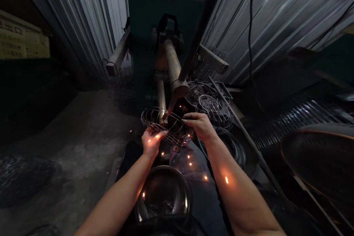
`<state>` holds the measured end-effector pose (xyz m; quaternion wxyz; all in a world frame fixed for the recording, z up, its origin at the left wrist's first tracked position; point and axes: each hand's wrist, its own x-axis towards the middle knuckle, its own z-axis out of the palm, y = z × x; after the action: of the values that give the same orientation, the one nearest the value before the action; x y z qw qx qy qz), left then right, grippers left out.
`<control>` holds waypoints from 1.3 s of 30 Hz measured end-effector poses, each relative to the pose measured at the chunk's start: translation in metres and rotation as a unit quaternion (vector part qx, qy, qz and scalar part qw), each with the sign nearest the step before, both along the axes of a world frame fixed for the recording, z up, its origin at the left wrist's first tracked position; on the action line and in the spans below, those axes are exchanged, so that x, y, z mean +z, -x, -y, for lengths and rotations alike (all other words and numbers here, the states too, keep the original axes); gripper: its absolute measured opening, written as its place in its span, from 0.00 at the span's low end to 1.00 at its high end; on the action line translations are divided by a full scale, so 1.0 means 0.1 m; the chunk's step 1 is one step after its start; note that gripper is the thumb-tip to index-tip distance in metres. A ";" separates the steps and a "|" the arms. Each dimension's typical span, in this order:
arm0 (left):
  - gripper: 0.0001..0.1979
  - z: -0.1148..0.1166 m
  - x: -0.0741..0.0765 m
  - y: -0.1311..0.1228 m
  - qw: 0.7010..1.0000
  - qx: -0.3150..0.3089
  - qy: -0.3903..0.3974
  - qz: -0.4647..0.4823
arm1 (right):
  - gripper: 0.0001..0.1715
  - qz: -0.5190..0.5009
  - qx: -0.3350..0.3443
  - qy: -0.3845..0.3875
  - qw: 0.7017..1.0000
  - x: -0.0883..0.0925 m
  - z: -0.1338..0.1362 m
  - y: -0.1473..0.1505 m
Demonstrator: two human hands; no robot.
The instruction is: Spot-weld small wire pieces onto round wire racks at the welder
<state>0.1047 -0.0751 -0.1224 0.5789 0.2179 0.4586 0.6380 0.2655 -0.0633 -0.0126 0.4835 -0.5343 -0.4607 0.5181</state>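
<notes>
Concrete floor (83, 143), dark wire heap (24, 177) on it L, wire baskets (214, 108) piled R

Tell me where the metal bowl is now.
In the head view the metal bowl lies bottom centre, directly below the wire basket held by the left hand and right hand.

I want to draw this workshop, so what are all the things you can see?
wire basket: one, silvery, middle, at the machine's tip.
welding machine: one, dark green with a brownish arm, middle back.
sparks: many, orange, around the basket and arms.
metal bowl: one, shiny steel, bottom middle.
stacked baskets: several, silvery, right of the machine.
cable: one, black, down the right wall.
ribbed walls: two, grey, left and right.
round pan: one, dark, far right.
left hand: one, bare, under the basket's near edge.
right hand: one, bare, gripping its right rim.
</notes>
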 end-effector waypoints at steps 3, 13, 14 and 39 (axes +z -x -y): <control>0.27 0.00 0.02 0.01 0.999 -0.013 0.034 0.025 | 0.21 0.004 -0.005 0.001 1.000 0.05 -0.01 0.06; 0.29 -0.04 0.05 0.02 0.995 -0.008 0.080 0.057 | 0.18 0.028 0.015 -0.006 0.999 0.08 -0.25 0.24; 0.29 -0.03 0.06 0.01 0.995 -0.015 0.080 0.062 | 0.18 0.027 0.020 -0.011 0.999 0.08 -0.25 0.23; 0.11 -0.04 0.01 -0.01 0.961 0.017 0.153 0.230 | 0.16 0.065 0.044 0.023 0.997 0.10 -0.28 0.00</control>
<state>0.1056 -0.0712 -0.1209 0.6841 -0.0342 0.4086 0.6032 0.2657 -0.0352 -0.0030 0.4165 -0.5572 -0.5021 0.5137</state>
